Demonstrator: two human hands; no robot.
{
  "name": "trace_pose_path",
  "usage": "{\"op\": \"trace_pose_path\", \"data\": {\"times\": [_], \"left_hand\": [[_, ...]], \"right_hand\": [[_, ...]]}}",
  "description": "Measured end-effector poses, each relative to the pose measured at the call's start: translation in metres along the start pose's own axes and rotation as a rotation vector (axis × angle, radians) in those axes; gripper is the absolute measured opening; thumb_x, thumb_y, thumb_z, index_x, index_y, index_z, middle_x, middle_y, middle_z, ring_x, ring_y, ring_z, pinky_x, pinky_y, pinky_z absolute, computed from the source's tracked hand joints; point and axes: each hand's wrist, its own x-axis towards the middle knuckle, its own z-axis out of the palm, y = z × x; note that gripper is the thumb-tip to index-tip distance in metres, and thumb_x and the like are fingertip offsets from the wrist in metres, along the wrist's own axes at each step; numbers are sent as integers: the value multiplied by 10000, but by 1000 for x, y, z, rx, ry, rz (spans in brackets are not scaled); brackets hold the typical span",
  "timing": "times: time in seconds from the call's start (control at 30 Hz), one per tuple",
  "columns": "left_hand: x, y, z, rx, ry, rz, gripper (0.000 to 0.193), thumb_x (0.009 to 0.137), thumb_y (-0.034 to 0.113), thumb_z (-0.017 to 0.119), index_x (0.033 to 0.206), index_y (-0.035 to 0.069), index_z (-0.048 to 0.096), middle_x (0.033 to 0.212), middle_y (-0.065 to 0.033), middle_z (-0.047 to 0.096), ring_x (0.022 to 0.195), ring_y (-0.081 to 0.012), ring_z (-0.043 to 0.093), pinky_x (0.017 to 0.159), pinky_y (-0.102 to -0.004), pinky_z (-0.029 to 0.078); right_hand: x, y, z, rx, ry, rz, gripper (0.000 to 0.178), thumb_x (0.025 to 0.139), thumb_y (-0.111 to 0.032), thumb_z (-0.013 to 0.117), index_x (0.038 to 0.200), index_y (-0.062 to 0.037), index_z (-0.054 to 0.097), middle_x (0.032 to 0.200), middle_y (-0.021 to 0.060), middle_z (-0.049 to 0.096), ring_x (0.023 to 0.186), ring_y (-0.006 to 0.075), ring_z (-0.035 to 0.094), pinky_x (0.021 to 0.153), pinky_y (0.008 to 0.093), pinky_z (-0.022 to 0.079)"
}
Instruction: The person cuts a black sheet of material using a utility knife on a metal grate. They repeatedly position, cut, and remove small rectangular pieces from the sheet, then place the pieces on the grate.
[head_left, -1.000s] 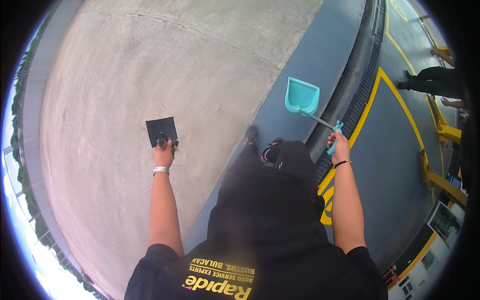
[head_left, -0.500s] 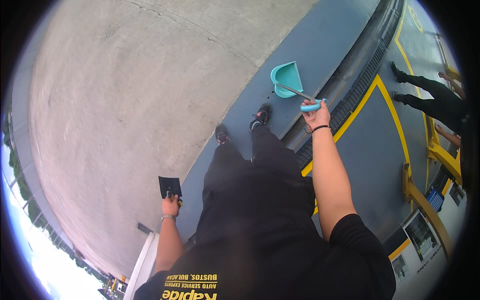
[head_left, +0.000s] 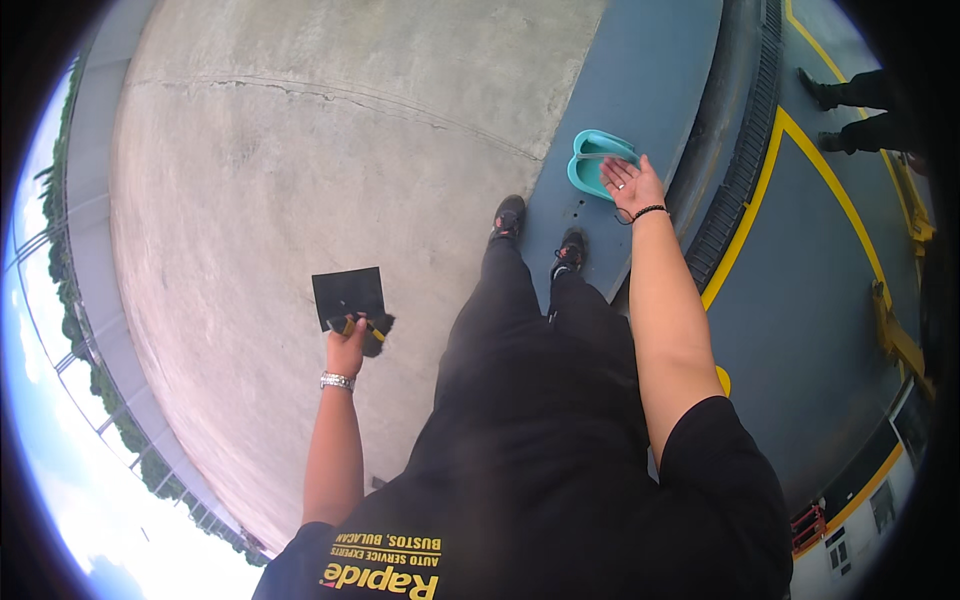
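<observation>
My left hand (head_left: pixel 346 350) is closed around a brush (head_left: pixel 376 338) with dark bristles and a yellow band. The same hand carries a flat black square piece (head_left: pixel 350 294), whose kind I cannot make out. My right hand (head_left: pixel 634 187) has its palm up and fingers stretched out, with nothing gripped in it. Just beyond those fingers, a turquoise long-handled dustpan (head_left: pixel 582 178) rests on the blue-grey floor strip. Its handle (head_left: pixel 612 156) leans toward my right hand and passes close to the fingertips; whether they touch cannot be told.
My shoes (head_left: pixel 509 214) stand near the border between the concrete (head_left: pixel 250 190) and the painted strip (head_left: pixel 640 70). A dark grated channel (head_left: pixel 735 190) runs along the right, beside yellow floor lines (head_left: pixel 835 190). Another person's legs (head_left: pixel 868 112) are at the upper right, near yellow metal arms (head_left: pixel 900 340).
My right hand has opened from the dustpan's handle. My left hand, with the brush and black piece, has moved forward. My feet and the view have shifted.
</observation>
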Motion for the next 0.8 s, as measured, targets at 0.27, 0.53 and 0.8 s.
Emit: {"op": "trace_pose_path", "data": {"times": [0.27, 0.53, 0.8], "left_hand": [[155, 207, 52, -272, -572, 246, 159, 964, 155, 659, 1081, 73, 589, 1123, -48, 692, 1080, -152, 609, 963, -340, 469], [88, 318, 194, -30, -1172, 584, 171, 971, 125, 642, 1109, 54, 571, 1078, -70, 687, 1013, -160, 649, 877, -333, 526], [-62, 309, 283, 201, -1468, 566, 221, 993, 218, 619, 1081, 19, 660, 938, -62, 705, 828, -134, 674, 717, -281, 542]], "right_hand": [[-122, 38, -22, -576, 226, -207, 427, 1001, -402, 547, 1150, -7, 611, 1013, 82, 684, 837, 156, 644, 737, 312, 509], [-275, 117, 5, -828, 224, -821, 248, 926, -180, 686, 1105, -12, 657, 895, 49, 655, 745, 128, 607, 708, 268, 512], [-330, 138, -3, -1019, 769, -1114, 355, 803, -162, 757, 1098, -45, 597, 929, 137, 676, 831, 347, 668, 731, 424, 542]]}}
